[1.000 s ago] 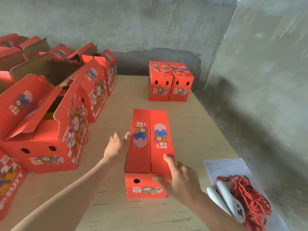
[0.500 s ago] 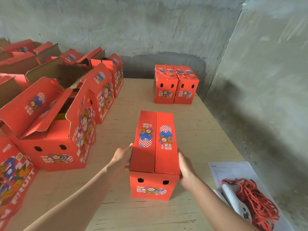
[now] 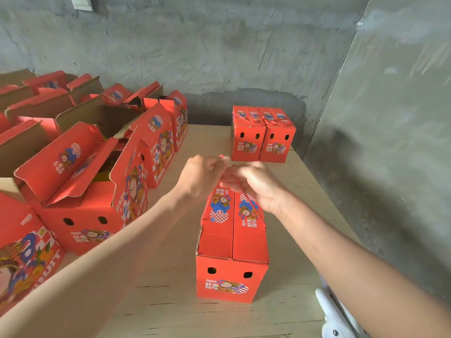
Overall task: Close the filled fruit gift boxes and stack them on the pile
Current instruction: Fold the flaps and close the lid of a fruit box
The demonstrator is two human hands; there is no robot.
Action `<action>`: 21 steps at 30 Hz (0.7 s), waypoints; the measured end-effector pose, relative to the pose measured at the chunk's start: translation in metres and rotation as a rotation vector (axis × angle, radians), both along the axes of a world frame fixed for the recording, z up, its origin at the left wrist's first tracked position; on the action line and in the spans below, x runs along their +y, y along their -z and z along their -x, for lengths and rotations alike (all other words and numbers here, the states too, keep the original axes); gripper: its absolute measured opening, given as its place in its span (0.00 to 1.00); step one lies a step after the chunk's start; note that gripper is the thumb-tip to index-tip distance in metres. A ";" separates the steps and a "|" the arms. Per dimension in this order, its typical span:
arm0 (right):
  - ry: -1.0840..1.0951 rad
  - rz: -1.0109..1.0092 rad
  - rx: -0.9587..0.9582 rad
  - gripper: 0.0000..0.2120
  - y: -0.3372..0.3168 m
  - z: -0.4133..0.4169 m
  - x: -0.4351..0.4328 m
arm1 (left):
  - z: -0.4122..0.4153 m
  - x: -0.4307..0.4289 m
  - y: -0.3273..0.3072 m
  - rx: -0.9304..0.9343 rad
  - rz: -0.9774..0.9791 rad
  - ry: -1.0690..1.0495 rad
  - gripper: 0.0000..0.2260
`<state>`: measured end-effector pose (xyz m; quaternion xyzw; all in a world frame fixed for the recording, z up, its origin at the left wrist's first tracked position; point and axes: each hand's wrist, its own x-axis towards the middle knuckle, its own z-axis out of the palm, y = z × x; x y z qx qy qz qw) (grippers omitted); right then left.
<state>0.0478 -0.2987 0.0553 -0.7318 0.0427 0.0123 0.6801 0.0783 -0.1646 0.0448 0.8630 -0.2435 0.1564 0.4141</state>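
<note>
A closed red fruit gift box (image 3: 231,242) stands on the wooden table (image 3: 170,301) in front of me, its two top flaps folded shut. Both hands hover over its far end. My left hand (image 3: 201,178) is curled and pinches a red cord (image 3: 207,203) that runs down the box's left side. My right hand (image 3: 253,182) holds the same cord, which also drops along the right side. Both hands are motion-blurred. Two closed, tied boxes (image 3: 262,134) stand side by side at the table's far end near the wall.
Several open red boxes (image 3: 80,191) with raised flaps crowd the table's left side, yellow fruit showing inside. A white tool (image 3: 336,315) lies at the lower right near the table's edge. Grey concrete walls close the back and right.
My hands left the box's sides and rose over its far end, where they now hold a red cord. The view tilted up and moved closer.
</note>
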 end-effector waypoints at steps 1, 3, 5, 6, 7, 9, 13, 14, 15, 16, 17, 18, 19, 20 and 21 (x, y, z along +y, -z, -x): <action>-0.050 -0.086 0.063 0.12 -0.002 0.000 0.003 | 0.002 0.000 -0.002 -0.006 -0.030 0.022 0.21; -0.104 -0.187 0.177 0.12 -0.007 0.000 0.005 | 0.005 0.002 0.000 0.008 -0.049 0.034 0.22; -0.087 -0.223 0.266 0.11 -0.015 -0.004 0.003 | 0.008 0.007 0.010 -0.004 0.022 -0.021 0.21; -0.054 -0.217 0.293 0.12 -0.020 -0.008 0.001 | 0.009 0.011 0.019 0.017 0.048 -0.047 0.17; -0.020 -0.202 0.316 0.12 -0.026 -0.011 -0.002 | 0.011 0.015 0.032 0.079 0.055 -0.070 0.12; 0.023 -0.151 0.357 0.12 -0.036 -0.018 -0.004 | 0.018 0.022 0.063 0.272 -0.022 -0.099 0.07; 0.055 -0.049 0.316 0.15 -0.049 -0.029 -0.002 | 0.033 0.032 0.105 0.384 -0.102 -0.025 0.18; 0.061 -0.034 0.299 0.15 -0.052 -0.030 -0.001 | 0.033 0.033 0.105 0.393 -0.045 -0.033 0.18; 0.065 -0.017 0.273 0.14 -0.056 -0.032 0.001 | 0.031 0.034 0.102 0.393 0.005 -0.043 0.18; 0.068 0.004 0.233 0.14 -0.060 -0.033 0.004 | 0.029 0.035 0.098 0.388 0.039 -0.048 0.17; 0.075 0.026 0.182 0.14 -0.066 -0.034 0.006 | 0.027 0.035 0.093 0.381 0.075 -0.050 0.16; 0.087 0.044 0.123 0.14 -0.073 -0.036 0.008 | 0.025 0.036 0.086 0.378 0.126 -0.046 0.16; 0.104 0.060 0.061 0.14 -0.082 -0.036 0.009 | 0.025 0.036 0.077 0.377 0.187 -0.039 0.15; 0.122 0.078 0.000 0.13 -0.091 -0.037 0.011 | 0.024 0.036 0.069 0.371 0.250 -0.032 0.15; 0.138 0.094 -0.059 0.13 -0.101 -0.036 0.013 | 0.024 0.036 0.060 0.361 0.307 -0.029 0.15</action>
